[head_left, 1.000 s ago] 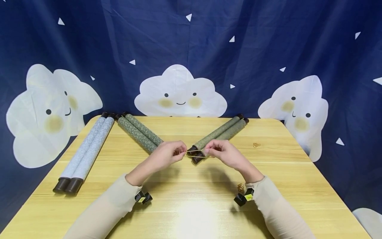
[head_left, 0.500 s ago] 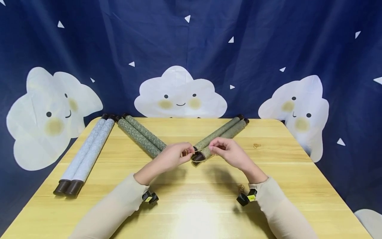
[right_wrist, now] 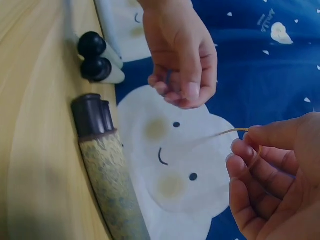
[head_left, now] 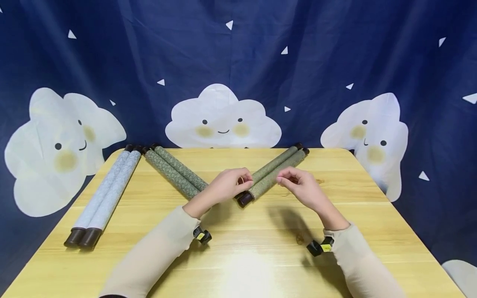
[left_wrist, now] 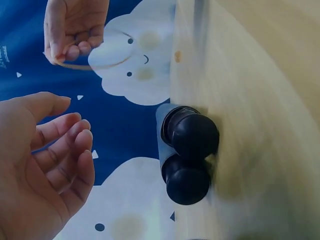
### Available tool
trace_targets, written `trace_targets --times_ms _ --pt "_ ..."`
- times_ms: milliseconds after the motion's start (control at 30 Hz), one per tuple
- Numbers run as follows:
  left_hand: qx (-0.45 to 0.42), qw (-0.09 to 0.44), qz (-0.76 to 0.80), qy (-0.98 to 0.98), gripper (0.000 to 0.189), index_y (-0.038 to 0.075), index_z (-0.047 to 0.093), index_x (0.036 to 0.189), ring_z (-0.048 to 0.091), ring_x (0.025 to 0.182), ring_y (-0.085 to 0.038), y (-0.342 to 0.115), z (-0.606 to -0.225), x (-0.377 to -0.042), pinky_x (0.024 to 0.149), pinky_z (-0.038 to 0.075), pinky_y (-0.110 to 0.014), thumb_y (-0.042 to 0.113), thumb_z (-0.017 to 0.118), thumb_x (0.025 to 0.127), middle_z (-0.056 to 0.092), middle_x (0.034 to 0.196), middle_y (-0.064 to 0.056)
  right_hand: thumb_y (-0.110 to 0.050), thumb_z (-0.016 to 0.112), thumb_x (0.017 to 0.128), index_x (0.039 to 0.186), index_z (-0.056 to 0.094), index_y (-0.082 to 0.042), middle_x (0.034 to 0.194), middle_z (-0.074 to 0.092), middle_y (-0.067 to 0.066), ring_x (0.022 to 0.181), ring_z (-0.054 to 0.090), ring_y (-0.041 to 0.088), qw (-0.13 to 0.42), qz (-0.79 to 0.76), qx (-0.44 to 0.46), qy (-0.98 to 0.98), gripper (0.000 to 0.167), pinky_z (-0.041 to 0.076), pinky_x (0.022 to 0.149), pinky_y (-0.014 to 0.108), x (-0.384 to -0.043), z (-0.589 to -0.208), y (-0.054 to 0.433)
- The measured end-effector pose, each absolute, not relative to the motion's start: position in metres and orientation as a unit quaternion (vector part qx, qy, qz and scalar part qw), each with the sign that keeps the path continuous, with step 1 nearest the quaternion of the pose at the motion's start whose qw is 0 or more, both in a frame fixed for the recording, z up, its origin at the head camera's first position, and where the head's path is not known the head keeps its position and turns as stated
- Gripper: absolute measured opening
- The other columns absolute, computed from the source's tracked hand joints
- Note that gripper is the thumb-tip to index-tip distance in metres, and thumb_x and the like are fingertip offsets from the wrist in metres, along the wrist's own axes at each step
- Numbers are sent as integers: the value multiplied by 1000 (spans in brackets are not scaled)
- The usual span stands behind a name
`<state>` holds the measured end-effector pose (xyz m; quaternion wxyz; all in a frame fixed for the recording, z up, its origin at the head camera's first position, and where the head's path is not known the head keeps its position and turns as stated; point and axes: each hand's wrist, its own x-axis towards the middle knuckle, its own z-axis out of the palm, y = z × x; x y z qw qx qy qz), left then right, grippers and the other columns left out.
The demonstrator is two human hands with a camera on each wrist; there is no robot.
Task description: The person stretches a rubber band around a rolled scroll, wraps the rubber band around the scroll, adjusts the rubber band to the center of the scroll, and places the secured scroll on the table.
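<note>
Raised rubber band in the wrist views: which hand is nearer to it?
Right. The right hand pinches the rubber band at its fingertips; the left hand is apart from it, across a gap.

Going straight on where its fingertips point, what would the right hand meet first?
Probably the olive-tan rolls, by the head view; but the right hand looks raised and might pass above them toward the left hand.

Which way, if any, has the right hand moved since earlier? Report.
Yes: in the head view, the right hand moved rightward, away from the olive roll's near cap.
</note>
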<state>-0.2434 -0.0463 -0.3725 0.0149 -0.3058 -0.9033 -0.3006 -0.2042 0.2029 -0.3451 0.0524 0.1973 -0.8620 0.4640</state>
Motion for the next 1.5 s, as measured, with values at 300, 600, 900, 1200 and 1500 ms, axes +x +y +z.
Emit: trace_targets --times_ms 300,600,900,1200,1500 --pt "-308 22 -277 -910 13 18 66 100 61 80 -8 -20 -368 -269 74 50 -28 30 61 98 67 90 8 -8 63 96 99 68 0 87 67 11 73 57 10 95 453 181 -868 10 46 59 22 -215 -344 225" --pt "-294 19 -224 -929 21 15 64 106 62 97 -14 11 -368 -296 85 49 -30 34 58 99 67 105 1 -15 64 96 98 69 -3 88 68 10 74 58 10 108 440 173 -875 13 48 63 22 -217 -345 238" --pt "-263 -5 -199 -944 32 11 61 121 59 104 -17 35 -380 -319 90 49 -31 33 58 98 64 114 -4 -18 64 97 97 70 -4 82 66 5 70 54 13 129 408 153 -891 16 44 58 24 -223 -349 246" --pt "-206 -40 -181 -961 45 10 53 132 55 111 -26 55 -392 -331 92 48 -37 37 61 96 56 125 -9 -18 65 96 94 70 -5 83 67 9 69 55 12 143 408 155 -888 14 44 58 23 -227 -350 249" --pt "-189 -120 -150 -963 58 5 54 135 58 112 -28 65 -393 -333 89 51 -39 44 62 94 56 134 -13 -17 65 96 94 69 -5 84 67 12 69 54 13 140 403 150 -892 13 44 58 24 -228 -351 250"
